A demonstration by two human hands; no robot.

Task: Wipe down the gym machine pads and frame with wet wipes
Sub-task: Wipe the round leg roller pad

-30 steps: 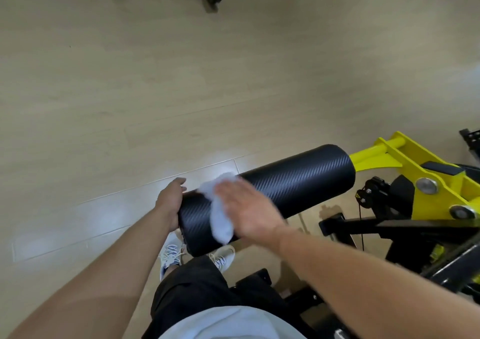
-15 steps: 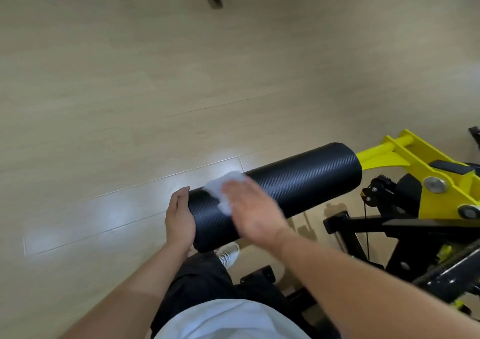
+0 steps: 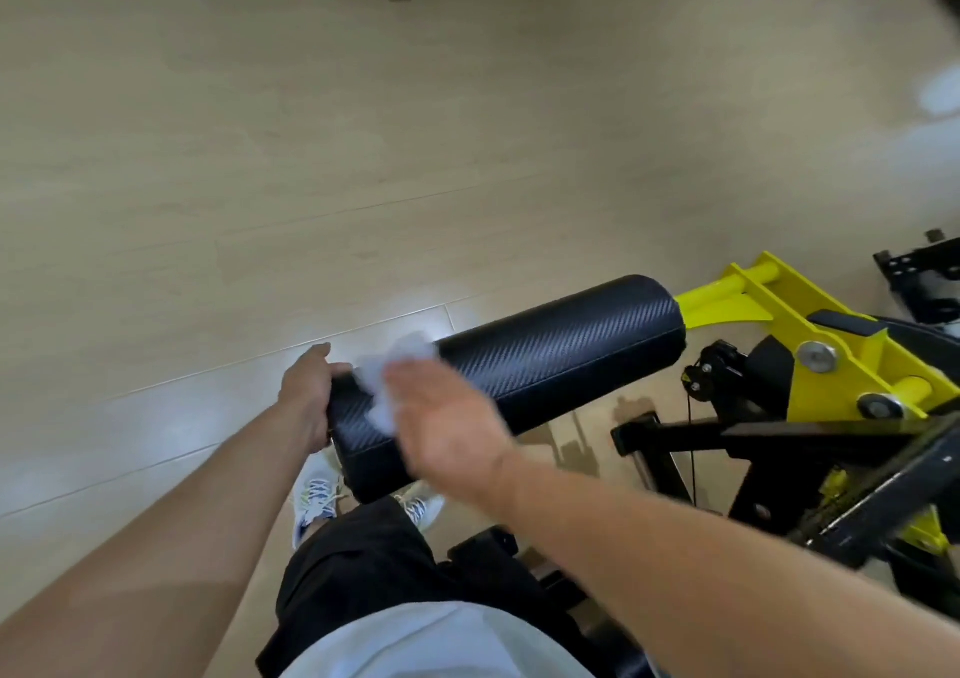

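Pressing one blurred wipe (image 3: 395, 381), apparently flat-handed, two hands (image 3: 447, 417) work one roller pad (image 3: 545, 360).

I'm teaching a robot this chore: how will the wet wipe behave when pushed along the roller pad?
The wet wipe looks thin and crumpled under the right hand, so it is probably floppy and apt to bunch. The roller pad is round, so it may turn when pushed; the left hand gripping its end seems to steady it. Its textured cover likely adds drag.
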